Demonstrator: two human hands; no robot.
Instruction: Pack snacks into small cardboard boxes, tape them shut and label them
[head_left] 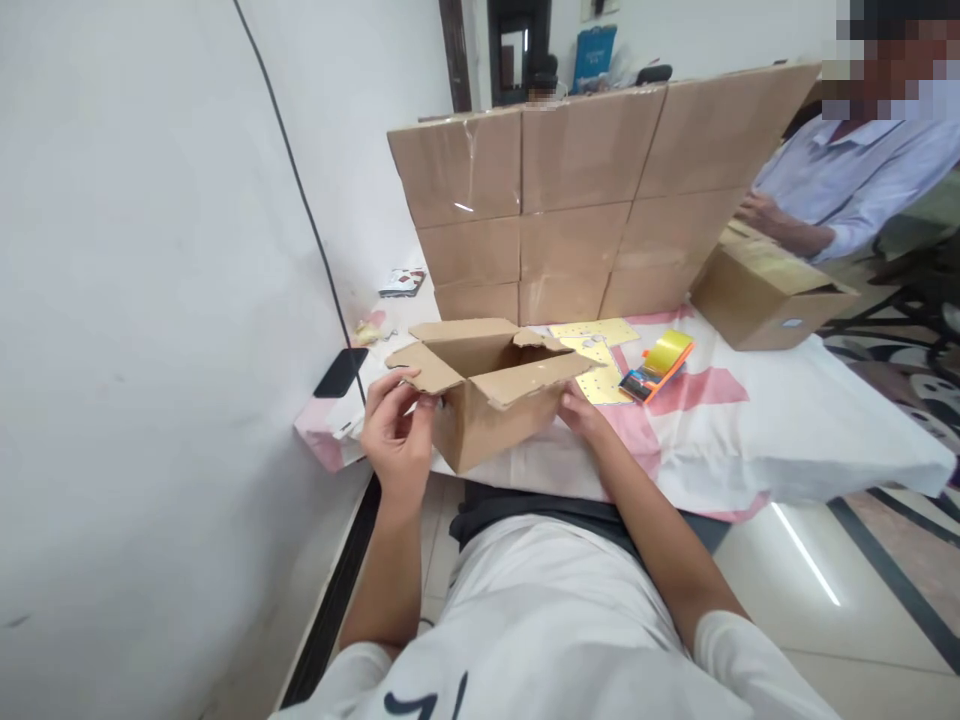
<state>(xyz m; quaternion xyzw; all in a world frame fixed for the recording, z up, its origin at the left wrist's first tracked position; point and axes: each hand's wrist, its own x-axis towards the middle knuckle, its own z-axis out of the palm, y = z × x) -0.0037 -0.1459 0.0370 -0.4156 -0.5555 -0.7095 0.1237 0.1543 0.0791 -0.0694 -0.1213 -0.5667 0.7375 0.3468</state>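
In front of me at the table's near edge is a brown cardboard box (pixel 502 425) with its top flaps spread outward and one torn flap edge at the far right. My left hand (pixel 397 425) pinches the flap on the box's left side between thumb and fingers. At the right end, my right hand (pixel 581 410) grips the box low on its side; some of those fingers are hidden behind it. The box's inside is dark, and its bottom cannot be seen.
Stacked cardboard boxes (pixel 574 205) form a wall behind. Right of my box lie yellow dotted sheets (pixel 600 370) and an orange tape dispenser (pixel 660 365). A black phone (pixel 341 373) lies left, beside the white wall (pixel 165 350). A co-worker's hand (pixel 761 210) is at another box (pixel 765 290).
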